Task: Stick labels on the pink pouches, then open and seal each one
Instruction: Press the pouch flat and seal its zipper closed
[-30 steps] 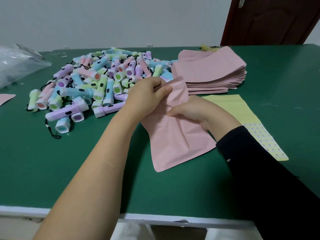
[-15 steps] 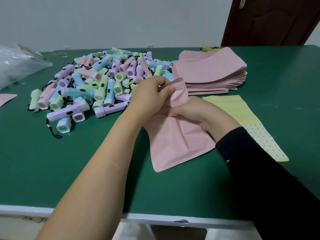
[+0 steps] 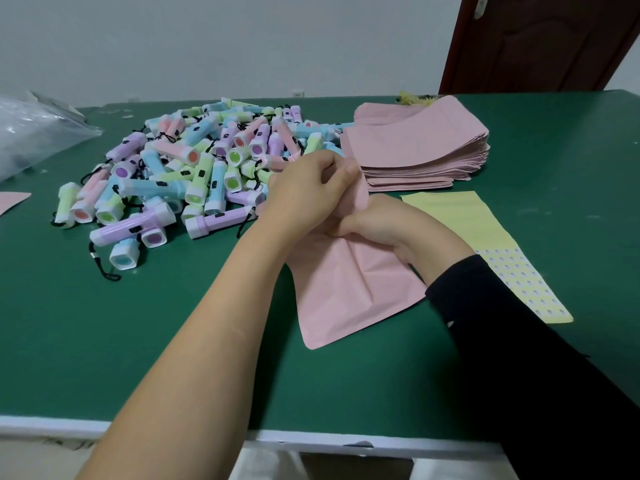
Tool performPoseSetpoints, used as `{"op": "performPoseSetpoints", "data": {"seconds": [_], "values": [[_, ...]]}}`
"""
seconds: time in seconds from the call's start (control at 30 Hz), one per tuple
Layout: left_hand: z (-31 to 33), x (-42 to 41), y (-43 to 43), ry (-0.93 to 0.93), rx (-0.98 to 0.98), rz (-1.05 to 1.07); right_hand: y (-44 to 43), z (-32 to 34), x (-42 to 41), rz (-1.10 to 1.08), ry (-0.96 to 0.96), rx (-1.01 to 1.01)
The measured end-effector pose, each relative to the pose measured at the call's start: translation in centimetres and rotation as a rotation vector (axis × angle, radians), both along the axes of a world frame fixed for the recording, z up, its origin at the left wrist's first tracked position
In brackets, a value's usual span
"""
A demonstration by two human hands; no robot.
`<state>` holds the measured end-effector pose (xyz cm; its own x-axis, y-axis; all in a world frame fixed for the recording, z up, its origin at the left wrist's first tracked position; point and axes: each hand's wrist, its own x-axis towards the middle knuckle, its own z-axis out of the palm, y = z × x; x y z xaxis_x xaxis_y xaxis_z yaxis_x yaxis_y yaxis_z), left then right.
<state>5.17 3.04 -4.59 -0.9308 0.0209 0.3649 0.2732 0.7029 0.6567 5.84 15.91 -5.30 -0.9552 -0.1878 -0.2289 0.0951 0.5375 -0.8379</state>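
A pink pouch (image 3: 349, 289) lies creased on the green table (image 3: 138, 341), its top end raised between both hands. My left hand (image 3: 304, 192) pinches the pouch's upper edge with curled fingers. My right hand (image 3: 377, 223) grips the pouch just below, knuckles up, its fingertips hidden under the fold. A stack of flat pink pouches (image 3: 419, 147) sits behind the hands. A yellow sheet of small labels (image 3: 485, 244) lies to the right, partly under my right forearm's dark sleeve.
A heap of pastel toy flashlights (image 3: 194, 168) with black cords fills the table's left middle. A clear plastic bag (image 3: 31, 133) lies at far left, a single pink pouch (image 3: 12, 200) at the left edge. The table's white front edge (image 3: 311, 441) is near me.
My left hand has drawn in over the pouch's top edge and the two hands have come closer together, bunching the pouch's upper part. The pouch's lower end stays on the table.
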Motion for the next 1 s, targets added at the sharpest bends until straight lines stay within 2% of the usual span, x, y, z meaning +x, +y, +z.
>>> {"op": "performPoseSetpoints", "data": {"seconds": [0.1, 0.37, 0.7, 1.0], "values": [[0.2, 0.1, 0.1, 0.016, 0.038, -0.024, 0.0, 0.1, 0.1, 0.013, 0.000, -0.006], [-0.2, 0.0, -1.3, -0.011, -0.054, 0.052, 0.1, 0.0, -0.1, -0.017, -0.011, -0.025], [-0.7, -0.4, -3.0, -0.065, 0.008, 0.048, 1.0, 0.0, -0.8, -0.079, -0.035, -0.107], [-2.1, -1.4, -4.4, -0.088, 0.144, 0.077, 1.6, -0.2, -1.4, -0.120, -0.057, -0.183]]}}
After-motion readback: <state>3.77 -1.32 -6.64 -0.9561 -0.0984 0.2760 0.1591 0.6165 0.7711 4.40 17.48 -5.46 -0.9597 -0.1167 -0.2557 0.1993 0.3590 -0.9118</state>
